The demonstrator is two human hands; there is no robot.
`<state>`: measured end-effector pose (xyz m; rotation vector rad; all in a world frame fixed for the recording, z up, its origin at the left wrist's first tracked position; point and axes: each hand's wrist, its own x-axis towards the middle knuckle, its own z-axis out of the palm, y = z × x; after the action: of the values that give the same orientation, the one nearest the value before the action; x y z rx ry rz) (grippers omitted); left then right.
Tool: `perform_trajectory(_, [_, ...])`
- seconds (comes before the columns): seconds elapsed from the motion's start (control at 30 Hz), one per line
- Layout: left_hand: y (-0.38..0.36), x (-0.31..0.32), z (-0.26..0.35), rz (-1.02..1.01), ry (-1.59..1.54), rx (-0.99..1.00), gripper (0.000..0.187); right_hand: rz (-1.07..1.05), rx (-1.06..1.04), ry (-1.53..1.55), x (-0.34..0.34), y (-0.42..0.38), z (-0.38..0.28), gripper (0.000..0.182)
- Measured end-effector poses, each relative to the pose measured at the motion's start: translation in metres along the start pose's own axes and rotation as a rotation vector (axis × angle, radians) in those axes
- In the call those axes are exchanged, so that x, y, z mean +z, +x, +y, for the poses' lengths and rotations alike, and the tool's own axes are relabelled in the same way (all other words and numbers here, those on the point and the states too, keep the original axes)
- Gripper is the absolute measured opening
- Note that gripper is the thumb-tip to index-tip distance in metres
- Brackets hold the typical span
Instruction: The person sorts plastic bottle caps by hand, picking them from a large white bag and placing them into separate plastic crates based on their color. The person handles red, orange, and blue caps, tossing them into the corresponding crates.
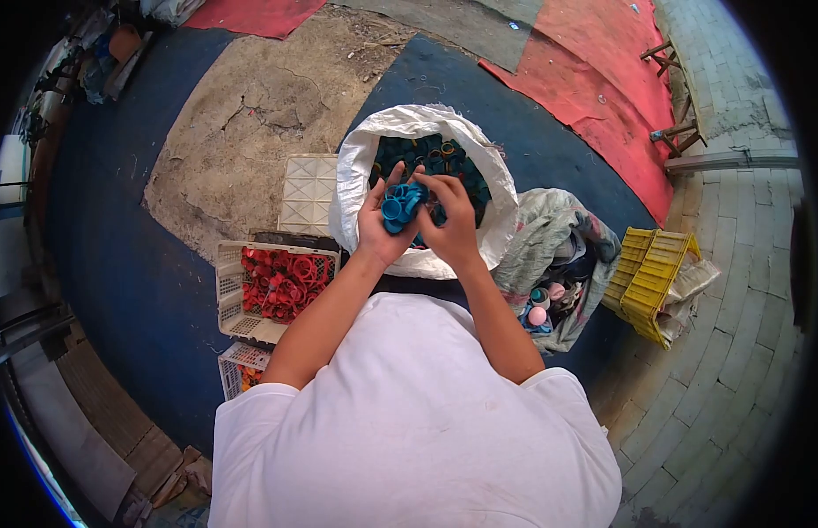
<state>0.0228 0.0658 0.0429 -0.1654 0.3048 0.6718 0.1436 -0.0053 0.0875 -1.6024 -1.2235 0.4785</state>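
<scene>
My left hand [380,231] is cupped palm up around a small heap of blue plastic ring caps [398,209]. From the other side my right hand [451,222] reaches in, its fingers and thumb curled against the same heap; exactly which piece they pinch is partly hidden. Both hands are above the mouth of a white woven sack [356,167], whose rim is rolled open. Inside it lie many dark teal caps [440,154], a few with yellowish-orange rings among them.
Left of the sack stands a pale crate [226,299] of red plastic pieces [290,283], with another crate [231,374] below. A light slatted panel [308,195] lies behind. On the right are a grey cloth sack [532,238] of mixed caps and a yellow crate [642,282].
</scene>
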Motion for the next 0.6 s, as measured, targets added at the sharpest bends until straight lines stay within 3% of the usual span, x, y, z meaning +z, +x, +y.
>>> perform_trajectory(0.17, [-0.005,0.005,0.003,0.015,-0.001,-0.007,0.039,-0.041,-0.03,0.156,-0.002,0.001,-0.001,0.052])
perform_trajectory(0.37, [-0.004,-0.002,-0.004,0.002,-0.012,0.016,0.039,0.044,-0.135,0.172,0.009,0.002,0.025,0.041])
perform_trajectory(0.47, [-0.003,0.007,-0.009,0.029,-0.005,0.044,0.038,0.312,0.063,0.32,0.033,-0.007,0.03,0.037])
perform_trajectory(0.5, [-0.002,0.008,-0.01,0.032,0.002,0.049,0.038,0.301,0.156,0.303,0.032,-0.006,0.024,0.04])
perform_trajectory(0.6, [0.006,0.009,-0.013,0.052,0.092,0.082,0.038,0.421,0.42,1.103,0.051,-0.002,0.032,0.046])
